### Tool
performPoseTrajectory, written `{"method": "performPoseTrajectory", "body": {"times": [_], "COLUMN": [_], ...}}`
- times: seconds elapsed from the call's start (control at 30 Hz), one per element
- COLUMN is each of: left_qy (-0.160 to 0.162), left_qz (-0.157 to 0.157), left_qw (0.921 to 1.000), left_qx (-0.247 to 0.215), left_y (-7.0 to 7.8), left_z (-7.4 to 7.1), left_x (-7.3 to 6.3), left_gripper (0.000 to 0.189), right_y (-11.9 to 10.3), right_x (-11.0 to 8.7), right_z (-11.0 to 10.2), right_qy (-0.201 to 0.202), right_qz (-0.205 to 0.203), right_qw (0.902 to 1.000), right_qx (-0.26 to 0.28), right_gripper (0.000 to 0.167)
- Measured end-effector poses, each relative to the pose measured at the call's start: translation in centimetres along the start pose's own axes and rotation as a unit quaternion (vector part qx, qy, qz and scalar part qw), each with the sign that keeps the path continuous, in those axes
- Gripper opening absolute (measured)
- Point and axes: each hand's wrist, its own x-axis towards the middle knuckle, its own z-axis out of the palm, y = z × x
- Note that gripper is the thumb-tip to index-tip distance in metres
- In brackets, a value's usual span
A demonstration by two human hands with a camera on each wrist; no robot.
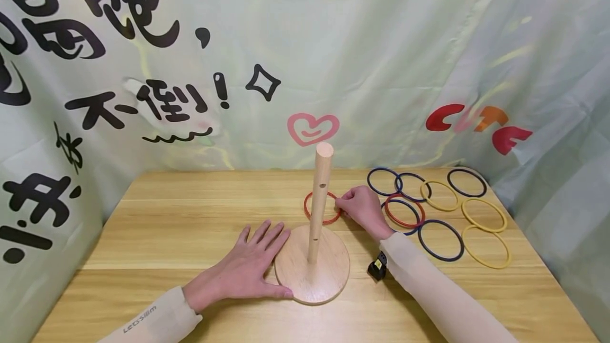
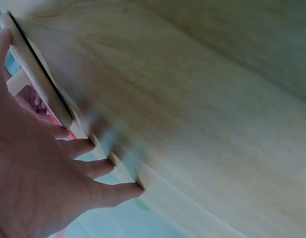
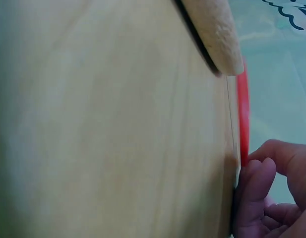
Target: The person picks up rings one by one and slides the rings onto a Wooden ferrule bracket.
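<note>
A round wooden base carries an upright wooden post. My left hand lies with its fingers spread along the left side of the base, the thumb touching its front left edge. Just behind the base is a red ring, partly hidden by the post in the head view. My right hand pinches the right side of this ring. In the right wrist view the red ring appears edge-on, low near the table, with finger and thumb at its end.
On the table's right side lie several blue rings, several yellow rings and another red ring, some overlapping. A black ring is at the back right corner. A printed curtain hangs behind the wooden table.
</note>
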Motion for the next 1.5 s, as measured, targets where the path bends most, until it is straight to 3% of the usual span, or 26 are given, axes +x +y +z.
{"method": "performPoseTrajectory", "body": {"times": [0.13, 0.3, 0.53, 0.93, 1.13, 1.23, 1.5], "left_qy": [0.001, -0.002, -0.006, -0.015, -0.018, -0.02, -0.02], "left_qz": [0.002, -0.001, 0.001, -0.001, -0.001, -0.001, -0.002], "left_qw": [1.0, 1.0, 1.0, 0.9998, 0.9998, 0.9998, 0.9997], "left_qx": [0.0, -0.004, -0.007, -0.016, -0.006, -0.008, -0.016], "left_y": [0.0, 0.0, 0.0, 0.0, -0.1, -0.2, -0.4], "left_z": [0.0, 0.0, -0.1, -0.3, -0.9, -1.2, -1.3], "left_x": [0.0, -0.2, -0.1, 0.1, 0.4, 0.6, 0.6], "left_gripper": [0.123, 0.123, 0.123, 0.122, 0.123, 0.123, 0.122], "right_y": [0.2, 0.6, 0.9, -1.6, -4.1, -5.4, -8.3], "right_x": [0.0, -0.4, -1.1, -3.5, -5.2, -6.1, -7.8], "right_z": [-0.1, -0.2, -0.7, -3.0, -4.6, -5.9, -9.2], "right_qy": [-0.002, -0.003, 0.037, 0.044, 0.062, 0.072, 0.11], "right_qz": [0.004, 0.002, -0.034, -0.093, -0.091, -0.086, -0.115], "right_qw": [1.0, 0.9989, 0.9921, 0.9562, 0.9442, 0.9335, 0.9114], "right_qx": [0.001, 0.046, 0.115, 0.274, 0.311, 0.341, 0.379], "right_gripper": [0.017, 0.015, 0.014, 0.022, 0.021, 0.022, 0.02]}}
